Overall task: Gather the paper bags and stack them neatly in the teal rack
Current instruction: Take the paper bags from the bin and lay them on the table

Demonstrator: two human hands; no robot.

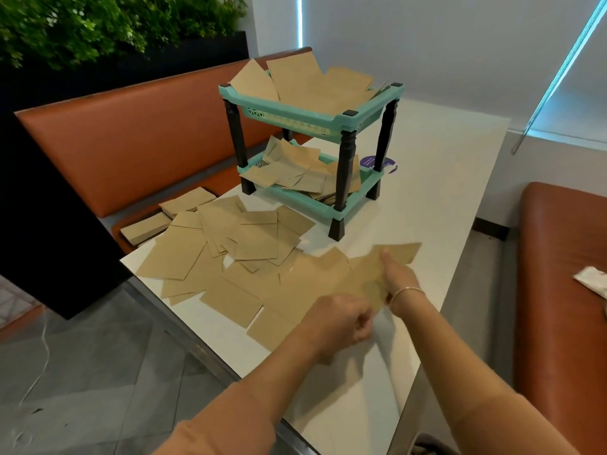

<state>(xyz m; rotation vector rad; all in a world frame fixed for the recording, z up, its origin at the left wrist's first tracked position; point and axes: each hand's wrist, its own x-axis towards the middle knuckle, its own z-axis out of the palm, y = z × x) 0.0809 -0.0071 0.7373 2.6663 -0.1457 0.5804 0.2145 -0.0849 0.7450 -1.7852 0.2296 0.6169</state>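
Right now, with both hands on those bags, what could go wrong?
Both rack shelves already hold crooked bags, so a neat stack may not sit flat. The loose spread reaches the table's left edge; sweeping could push some off. The bags in the left hand and right hand look fanned and may slip.

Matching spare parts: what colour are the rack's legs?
Black, against teal shelves, on the rack; the legs show best in the head view.

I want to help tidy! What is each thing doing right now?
Left hand: gripping bags.
Right hand: holding the same bags.
Held bags: lifted.
Table bags: scattered.
Rack: upright, both shelves messy.
Bench bags: stacked.
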